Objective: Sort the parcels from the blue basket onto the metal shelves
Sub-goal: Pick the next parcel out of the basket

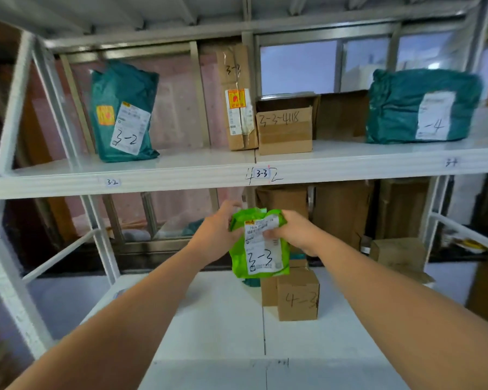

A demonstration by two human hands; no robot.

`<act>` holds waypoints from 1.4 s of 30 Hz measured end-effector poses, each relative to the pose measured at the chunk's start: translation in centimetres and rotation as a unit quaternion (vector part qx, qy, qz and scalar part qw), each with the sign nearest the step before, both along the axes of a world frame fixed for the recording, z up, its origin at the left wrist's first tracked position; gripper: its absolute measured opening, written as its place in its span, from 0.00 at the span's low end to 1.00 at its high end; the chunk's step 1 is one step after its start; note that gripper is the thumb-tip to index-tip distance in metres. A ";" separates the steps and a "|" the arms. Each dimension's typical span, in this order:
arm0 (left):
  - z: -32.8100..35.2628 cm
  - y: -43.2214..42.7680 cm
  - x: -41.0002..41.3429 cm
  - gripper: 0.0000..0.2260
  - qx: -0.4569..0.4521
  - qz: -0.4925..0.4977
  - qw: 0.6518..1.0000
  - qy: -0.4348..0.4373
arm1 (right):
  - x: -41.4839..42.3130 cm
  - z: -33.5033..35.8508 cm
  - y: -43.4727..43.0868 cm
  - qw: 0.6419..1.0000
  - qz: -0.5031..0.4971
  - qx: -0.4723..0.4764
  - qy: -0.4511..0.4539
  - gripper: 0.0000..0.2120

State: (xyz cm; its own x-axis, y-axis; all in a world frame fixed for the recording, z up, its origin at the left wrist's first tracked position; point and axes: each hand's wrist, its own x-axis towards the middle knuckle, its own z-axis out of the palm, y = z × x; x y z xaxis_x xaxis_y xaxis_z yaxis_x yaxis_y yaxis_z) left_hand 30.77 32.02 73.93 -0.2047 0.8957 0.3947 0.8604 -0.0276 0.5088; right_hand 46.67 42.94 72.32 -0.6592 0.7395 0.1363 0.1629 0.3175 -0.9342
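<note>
Currently the green parcel (259, 244) is held in the air by both hands, in front of the gap between the upper shelf (181, 175) and the lower shelf (214, 319). The left hand (219, 230) grips its upper left corner; the right hand (292, 235) is closed on its upper right edge, with fingers pressed over the top of the white label. The label carries a handwritten "3-3".

Step in hand, as judged: the parcel has been read and is being matched to its slot. The "3-3" tag (262, 173) sits on the front lip of the upper shelf, directly above the parcel. The blue basket is not in view.

Next move, as judged: raise the parcel over the front lip of the upper shelf and set it down in the 3-3 zone.

Clearances on the upper shelf:
- A tall upright carton (238, 99) and a low carton marked "3-3-4118" (285, 130) stand touching each other at the centre, set back from the lip.
- Bare shelf surface shows in front of both cartons and to the left of the tall one.
- A teal bag marked "3-2" (123, 114) stands well to the left; a second teal bag (423, 106) lies far right.

On the lower shelf, a small carton marked "4-3" (297, 295) stands just below and beyond the parcel. The lift should run straight upward so the bag clears it.
</note>
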 end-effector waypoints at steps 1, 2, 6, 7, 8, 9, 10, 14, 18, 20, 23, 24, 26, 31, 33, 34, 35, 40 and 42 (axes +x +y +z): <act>0.6 -0.6 -0.1 0.23 0.013 0.000 1.000 -0.022 | -0.1 0.6 -0.7 1.000 -0.002 -0.005 0.011 0.11; 1.3 -1.1 -0.1 0.24 0.030 0.001 0.998 -0.048 | -0.2 1.2 -1.2 1.000 -0.004 -0.009 0.024 0.11; 3.1 -2.5 -0.4 0.25 0.095 -0.001 0.984 -0.149 | -0.7 4.2 -3.1 0.995 -0.041 -0.006 0.094 0.13; 3.4 -2.8 -0.4 0.26 0.101 0.001 0.982 -0.157 | -0.9 5.1 -3.5 0.992 -0.053 0.000 0.113 0.13; 3.7 -3.0 -0.3 0.26 0.104 0.004 0.982 -0.157 | -1.1 6.0 -3.7 0.989 -0.063 0.007 0.131 0.12; 4.1 -3.1 -0.3 0.26 0.109 0.011 0.982 -0.157 | -1.3 6.9 -4.0 0.987 -0.071 0.017 0.143 0.11; 4.6 -3.1 -0.4 0.26 0.118 0.019 0.979 -0.164 | -1.5 7.8 -4.2 0.985 -0.077 0.026 0.152 0.10; 7.7 -2.0 -0.9 0.22 0.194 0.051 0.951 -0.237 | -2.6 11.2 -4.5 0.974 -0.101 0.070 0.190 0.08; 10.9 -0.2 -1.8 0.13 0.219 0.056 0.947 -0.228 | -3.9 14.7 -3.2 0.957 -0.160 0.148 0.192 0.12; 12.4 1.0 -2.5 0.12 0.231 0.059 0.940 -0.243 | -4.5 16.1 -2.0 0.950 -0.192 0.178 0.171 0.16; 14.8 3.0 -3.7 0.10 0.267 0.094 0.932 -0.226 | -5.0 17.7 -0.2 0.952 -0.191 0.197 0.131 0.18; 15.5 3.7 -4.0 0.10 0.276 0.108 0.931 -0.214 | -5.3 18.1 0.6 0.956 -0.182 0.196 0.118 0.16; 16.5 5.1 -4.6 0.09 0.286 0.129 0.929 -0.197 | -6.1 18.7 2.3 0.961 -0.167 0.197 0.096 0.09; 17.7 8.7 -5.4 0.06 0.294 0.146 0.926 -0.189 | -7.7 20.0 6.6 0.941 -0.195 0.271 0.062 0.11; 18.2 10.0 -5.8 0.04 0.299 0.146 0.924 -0.189 | -7.8 20.6 8.0 0.925 -0.201 0.321 0.044 0.12; 18.4 10.8 -6.1 0.04 0.300 0.145 0.923 -0.192 | -7.8 20.8 8.5 0.914 -0.208 0.347 0.027 0.12; 18.5 11.5 -6.3 0.04 0.299 0.145 0.922 -0.198 | -7.9 21.0 8.9 0.899 -0.221 0.377 0.004 0.13; 18.9 15.5 -7.4 0.06 0.272 0.154 0.928 -0.203 | -8.7 22.4 11.3 0.840 -0.291 0.445 -0.114 0.13; 18.8 16.9 -7.6 0.09 0.254 0.164 0.935 -0.183 | -9.2 22.7 11.9 0.847 -0.291 0.420 -0.146 0.13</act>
State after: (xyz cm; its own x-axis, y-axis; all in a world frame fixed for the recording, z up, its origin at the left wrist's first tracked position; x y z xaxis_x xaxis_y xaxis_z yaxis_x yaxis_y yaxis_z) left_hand 23.13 48.91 92.70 -0.6401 0.4767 0.6025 0.6361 -0.1110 0.7636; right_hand 37.50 54.87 95.04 -0.3133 0.6734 0.6696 0.7045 0.6376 -0.3116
